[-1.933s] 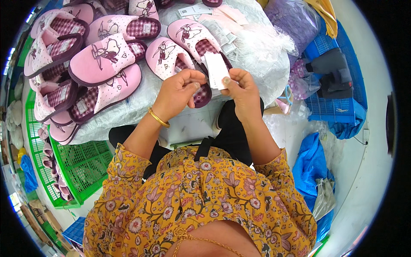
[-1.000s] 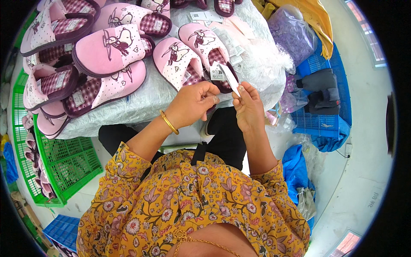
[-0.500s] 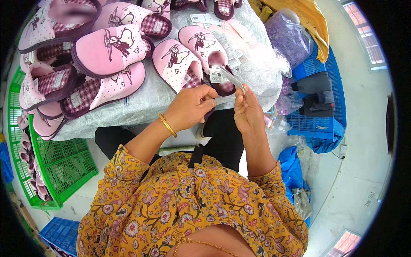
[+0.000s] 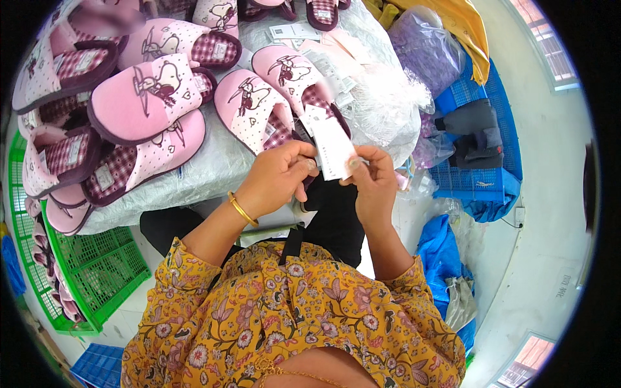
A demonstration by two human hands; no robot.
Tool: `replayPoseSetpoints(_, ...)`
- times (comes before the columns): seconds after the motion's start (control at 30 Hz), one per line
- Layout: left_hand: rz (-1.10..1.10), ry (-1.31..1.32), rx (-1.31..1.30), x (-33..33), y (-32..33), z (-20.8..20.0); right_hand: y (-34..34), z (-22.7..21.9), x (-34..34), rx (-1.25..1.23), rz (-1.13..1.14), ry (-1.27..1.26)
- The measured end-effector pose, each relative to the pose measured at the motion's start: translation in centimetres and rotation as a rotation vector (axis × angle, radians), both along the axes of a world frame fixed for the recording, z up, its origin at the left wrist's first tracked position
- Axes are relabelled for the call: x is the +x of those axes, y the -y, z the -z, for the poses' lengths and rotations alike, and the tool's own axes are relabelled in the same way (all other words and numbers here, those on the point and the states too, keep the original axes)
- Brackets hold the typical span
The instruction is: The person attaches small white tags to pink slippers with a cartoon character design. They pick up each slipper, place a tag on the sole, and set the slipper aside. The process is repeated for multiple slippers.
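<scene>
A pair of pink and white slippers with maroon checked insoles lies at the front of the wrapped table: the left slipper and the right slipper, heels toward me. My right hand pinches the lower end of a white hang tag, its flat face turned up. The tag's upper end lies over the right slipper's heel, beside a smaller white label. Close to the left slipper's heel, my left hand is closed, thumb against forefinger; what it grips, if anything, is hidden.
More slippers are heaped at the left of the plastic-covered table. Loose paper tags and crumpled clear plastic lie behind and right. A green crate stands low left, a blue crate at right.
The hang tag in my right hand has turned from nearly edge-on to face up and moved toward my left hand. My left hand stays closed by the slipper heels.
</scene>
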State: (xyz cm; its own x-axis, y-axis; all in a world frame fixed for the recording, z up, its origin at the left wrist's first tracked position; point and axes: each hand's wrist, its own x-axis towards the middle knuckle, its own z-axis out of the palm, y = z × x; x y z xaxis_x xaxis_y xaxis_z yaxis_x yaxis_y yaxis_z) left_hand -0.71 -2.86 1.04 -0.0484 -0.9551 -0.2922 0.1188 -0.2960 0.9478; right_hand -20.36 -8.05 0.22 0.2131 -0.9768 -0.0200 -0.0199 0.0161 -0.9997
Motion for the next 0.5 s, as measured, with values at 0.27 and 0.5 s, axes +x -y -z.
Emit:
replayPoseSetpoints(0.27,-0.138,-0.247,0.143,0.6,0.6,1.1,-2.0,2.3,-0.2,-0.190,-0.124,0.028)
replayPoseSetpoints(0.5,-0.116,-0.216,0.190,1.2,0.7,1.0,-0.7,1.6,-0.4,-0.211,-0.086,-0.016)
